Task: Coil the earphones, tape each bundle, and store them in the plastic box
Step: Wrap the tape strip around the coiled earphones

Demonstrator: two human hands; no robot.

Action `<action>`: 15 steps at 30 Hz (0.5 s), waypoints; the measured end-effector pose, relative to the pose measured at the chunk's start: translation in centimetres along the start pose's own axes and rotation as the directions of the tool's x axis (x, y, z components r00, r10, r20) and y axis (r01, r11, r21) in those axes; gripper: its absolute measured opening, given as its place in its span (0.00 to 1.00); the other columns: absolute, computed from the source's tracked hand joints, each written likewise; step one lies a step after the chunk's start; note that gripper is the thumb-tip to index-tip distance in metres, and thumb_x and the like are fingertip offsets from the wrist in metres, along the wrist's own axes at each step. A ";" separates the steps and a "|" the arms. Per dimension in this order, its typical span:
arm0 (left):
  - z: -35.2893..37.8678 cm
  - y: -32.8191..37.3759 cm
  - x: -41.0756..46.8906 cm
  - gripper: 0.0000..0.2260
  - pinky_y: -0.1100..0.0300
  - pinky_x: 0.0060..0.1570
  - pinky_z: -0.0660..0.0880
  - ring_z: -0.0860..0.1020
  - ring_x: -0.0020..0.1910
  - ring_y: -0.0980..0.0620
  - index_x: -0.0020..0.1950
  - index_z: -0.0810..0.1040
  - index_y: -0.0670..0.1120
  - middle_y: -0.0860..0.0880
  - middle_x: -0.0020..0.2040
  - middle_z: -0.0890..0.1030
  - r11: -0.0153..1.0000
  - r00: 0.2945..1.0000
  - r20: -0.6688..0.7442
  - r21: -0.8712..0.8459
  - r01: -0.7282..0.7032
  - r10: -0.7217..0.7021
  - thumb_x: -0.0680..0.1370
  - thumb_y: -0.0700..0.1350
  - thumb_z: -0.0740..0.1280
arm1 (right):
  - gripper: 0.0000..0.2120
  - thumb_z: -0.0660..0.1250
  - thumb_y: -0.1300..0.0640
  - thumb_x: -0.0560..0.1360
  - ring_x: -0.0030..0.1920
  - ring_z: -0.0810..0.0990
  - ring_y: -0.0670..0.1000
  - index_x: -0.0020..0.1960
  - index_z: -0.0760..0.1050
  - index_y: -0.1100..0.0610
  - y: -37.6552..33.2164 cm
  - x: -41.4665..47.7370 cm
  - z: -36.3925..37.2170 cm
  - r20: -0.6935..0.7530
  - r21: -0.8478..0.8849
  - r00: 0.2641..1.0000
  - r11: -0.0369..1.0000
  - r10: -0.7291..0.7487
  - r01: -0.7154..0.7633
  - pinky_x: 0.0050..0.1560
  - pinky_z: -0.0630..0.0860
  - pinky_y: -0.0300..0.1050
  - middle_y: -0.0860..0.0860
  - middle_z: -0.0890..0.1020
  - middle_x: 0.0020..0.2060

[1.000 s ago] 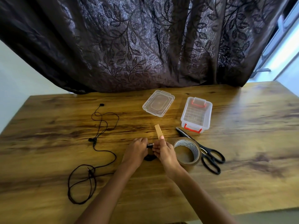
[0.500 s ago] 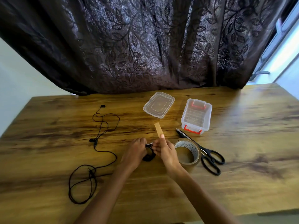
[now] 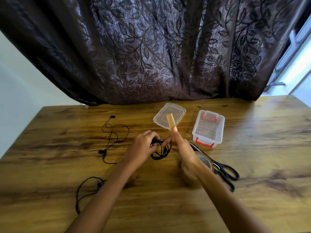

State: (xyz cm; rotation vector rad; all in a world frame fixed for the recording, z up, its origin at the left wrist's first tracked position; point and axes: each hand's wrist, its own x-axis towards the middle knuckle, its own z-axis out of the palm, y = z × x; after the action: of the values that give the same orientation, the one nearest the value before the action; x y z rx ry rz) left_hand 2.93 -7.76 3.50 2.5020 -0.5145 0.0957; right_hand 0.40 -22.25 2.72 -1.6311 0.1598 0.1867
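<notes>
A left hand point(image 3: 144, 143) gripped a coiled earphone bundle point(image 3: 161, 151) above the table point(image 3: 260, 148) — just beside it, the right hand point(image 3: 180, 146) pinched a tape strip point(image 3: 170, 121) upright, pointing away — the nearer to wrap it.

A wooden table point(image 3: 252, 165) in warm brown with darker grain streaks. Behind the hands, a dark brown curtain point(image 3: 151, 47) patterned with leaves. Between the hands, a black coil point(image 3: 161, 151). A tan tape strip point(image 3: 170, 121) at the right hand's fingertip. Right of the hands, a clear box point(image 3: 198, 132) with red latches, black scissors point(image 3: 225, 170).
</notes>
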 end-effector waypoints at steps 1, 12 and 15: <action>-0.4 0.2 0.1 0.09 0.72 0.41 0.68 0.71 0.51 0.59 0.56 0.76 0.45 0.56 0.53 0.73 0.999 1.000 -0.019 -0.037 0.005 -0.005 0.75 0.40 0.65 | 0.32 0.46 0.31 0.74 0.54 0.76 0.51 0.34 0.79 0.51 -0.3 0.0 -0.4 0.035 0.051 0.999 0.999 0.005 -0.007 0.63 0.68 0.58 0.52 0.82 0.46; -4.0 1.3 0.8 0.11 0.69 0.44 0.76 0.81 0.48 0.58 0.53 0.79 0.46 0.51 0.48 0.83 0.600 0.968 0.214 -0.760 0.249 -0.132 0.71 0.39 0.71 | 0.32 0.48 0.40 0.77 0.42 0.83 0.54 0.41 0.78 0.65 -3.4 -0.1 -2.1 0.236 0.487 0.970 0.871 -0.058 -0.066 0.46 0.79 0.43 0.60 0.83 0.39; -4.6 1.4 0.9 0.12 0.63 0.50 0.75 0.80 0.51 0.54 0.55 0.78 0.47 0.46 0.51 0.83 0.493 0.939 0.328 -0.804 0.334 -0.101 0.72 0.42 0.69 | 0.32 0.50 0.38 0.73 0.43 0.82 0.55 0.40 0.79 0.65 -3.6 0.1 -2.3 0.223 0.514 0.973 0.856 -0.066 -0.060 0.49 0.78 0.45 0.61 0.83 0.40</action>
State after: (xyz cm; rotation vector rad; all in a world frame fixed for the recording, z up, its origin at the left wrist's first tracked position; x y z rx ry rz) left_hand 3.41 -6.60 8.20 1.5457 -0.2190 -0.4745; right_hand 1.31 -24.33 6.40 -1.0571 0.0209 0.3037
